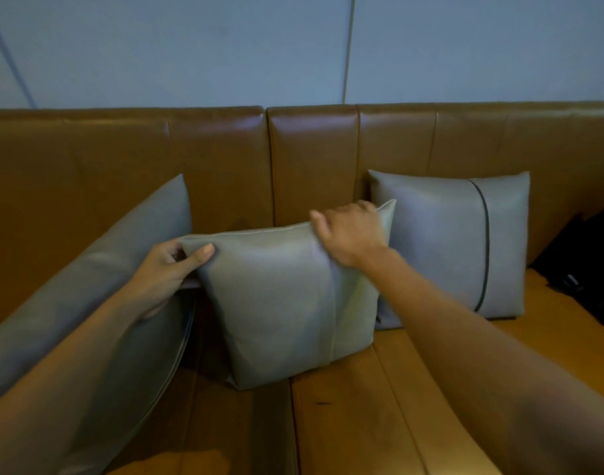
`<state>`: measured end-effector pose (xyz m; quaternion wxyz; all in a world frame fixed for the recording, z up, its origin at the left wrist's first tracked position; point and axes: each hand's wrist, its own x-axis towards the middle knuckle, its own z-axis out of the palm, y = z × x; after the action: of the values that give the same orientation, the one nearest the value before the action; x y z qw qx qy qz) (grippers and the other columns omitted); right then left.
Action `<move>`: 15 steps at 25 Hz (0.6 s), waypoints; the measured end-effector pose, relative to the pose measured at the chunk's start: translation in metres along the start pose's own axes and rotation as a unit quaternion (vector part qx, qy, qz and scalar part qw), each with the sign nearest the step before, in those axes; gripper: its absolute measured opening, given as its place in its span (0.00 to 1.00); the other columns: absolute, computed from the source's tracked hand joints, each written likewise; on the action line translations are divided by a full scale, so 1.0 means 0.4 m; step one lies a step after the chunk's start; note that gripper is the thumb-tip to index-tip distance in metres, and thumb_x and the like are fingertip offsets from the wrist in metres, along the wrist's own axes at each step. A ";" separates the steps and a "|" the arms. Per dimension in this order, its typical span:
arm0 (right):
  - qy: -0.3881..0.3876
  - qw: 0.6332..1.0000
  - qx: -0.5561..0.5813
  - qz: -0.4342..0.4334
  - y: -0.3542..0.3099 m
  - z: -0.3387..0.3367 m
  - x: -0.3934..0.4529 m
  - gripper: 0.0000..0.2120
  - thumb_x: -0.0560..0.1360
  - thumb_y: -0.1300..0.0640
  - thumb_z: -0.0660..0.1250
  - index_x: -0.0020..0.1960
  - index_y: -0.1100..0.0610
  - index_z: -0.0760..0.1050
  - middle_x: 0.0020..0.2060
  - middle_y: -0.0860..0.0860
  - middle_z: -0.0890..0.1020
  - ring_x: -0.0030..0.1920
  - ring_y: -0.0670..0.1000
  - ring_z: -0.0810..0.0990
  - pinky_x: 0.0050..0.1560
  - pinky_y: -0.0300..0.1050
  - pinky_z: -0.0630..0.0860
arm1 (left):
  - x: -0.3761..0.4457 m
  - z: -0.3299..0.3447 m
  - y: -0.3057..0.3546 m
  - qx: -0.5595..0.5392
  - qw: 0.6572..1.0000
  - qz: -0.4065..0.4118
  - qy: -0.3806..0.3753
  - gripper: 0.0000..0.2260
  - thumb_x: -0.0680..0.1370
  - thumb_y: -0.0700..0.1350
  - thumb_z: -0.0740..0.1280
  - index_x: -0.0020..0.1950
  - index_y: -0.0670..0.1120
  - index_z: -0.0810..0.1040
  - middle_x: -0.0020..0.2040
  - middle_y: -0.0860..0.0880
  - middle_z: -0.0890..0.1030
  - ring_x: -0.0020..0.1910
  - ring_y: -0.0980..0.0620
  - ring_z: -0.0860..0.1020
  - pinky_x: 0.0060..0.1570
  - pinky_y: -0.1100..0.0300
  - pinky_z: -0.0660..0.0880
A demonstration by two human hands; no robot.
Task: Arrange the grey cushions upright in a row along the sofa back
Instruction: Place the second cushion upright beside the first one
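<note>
Hands grip the middle grey cushion (pixel 286 303) by its top edge: left hand (pixel 163 272) pinching the left corner, right hand (pixel 352 234) closed over the right. It stands between them on the brown leather sofa (pixel 221 166), short of the backrest beyond both hands; neighbouring cushions (pixel 441 241) flank each wrist.
</note>
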<state>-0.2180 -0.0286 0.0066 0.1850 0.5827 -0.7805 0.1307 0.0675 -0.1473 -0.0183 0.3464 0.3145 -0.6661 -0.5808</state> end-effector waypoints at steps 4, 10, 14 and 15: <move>0.104 0.985 0.069 0.119 0.162 0.036 -0.022 0.32 0.79 0.42 0.44 0.48 0.61 0.81 0.48 0.64 0.83 0.51 0.65 0.79 0.61 0.57 0.68 | 0.007 -0.027 0.008 -0.032 0.999 -0.018 -0.009 0.16 0.73 0.49 0.67 0.58 0.45 0.81 0.57 0.45 0.83 0.63 0.41 0.78 0.50 0.43 0.82; 0.114 0.804 0.513 0.279 0.081 0.160 -0.190 0.44 0.74 0.33 0.64 0.81 0.48 0.48 0.80 0.51 0.59 0.77 0.52 0.60 0.76 0.51 0.59 | -0.012 0.033 -0.029 -0.169 0.983 -0.049 -0.048 0.27 0.69 0.43 0.69 0.68 0.50 0.72 0.65 0.46 0.76 0.61 0.45 0.76 0.58 0.42 0.71; 0.061 0.804 0.526 0.272 0.086 0.249 -0.271 0.44 0.69 0.41 0.75 0.78 0.50 0.58 0.73 0.49 0.70 0.70 0.48 0.70 0.68 0.47 0.68 | 0.006 0.053 -0.071 0.020 0.999 -0.003 -0.037 0.48 0.60 0.45 0.84 0.75 0.52 0.63 0.66 0.53 0.77 0.64 0.54 0.77 0.62 0.49 0.75; 0.045 0.809 0.524 0.264 0.091 0.262 -0.285 0.43 0.69 0.43 0.76 0.77 0.49 0.59 0.73 0.49 0.71 0.68 0.47 0.70 0.66 0.46 0.68 | 0.014 0.055 -0.078 0.051 0.998 0.002 -0.035 0.49 0.58 0.47 0.85 0.74 0.52 0.65 0.65 0.53 0.79 0.64 0.54 0.77 0.62 0.49 0.76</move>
<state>-0.2382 0.0360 -0.1371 -0.1555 0.3566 -0.7080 0.5894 0.0466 -0.1438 -0.0504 0.3081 0.3099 -0.7070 -0.5560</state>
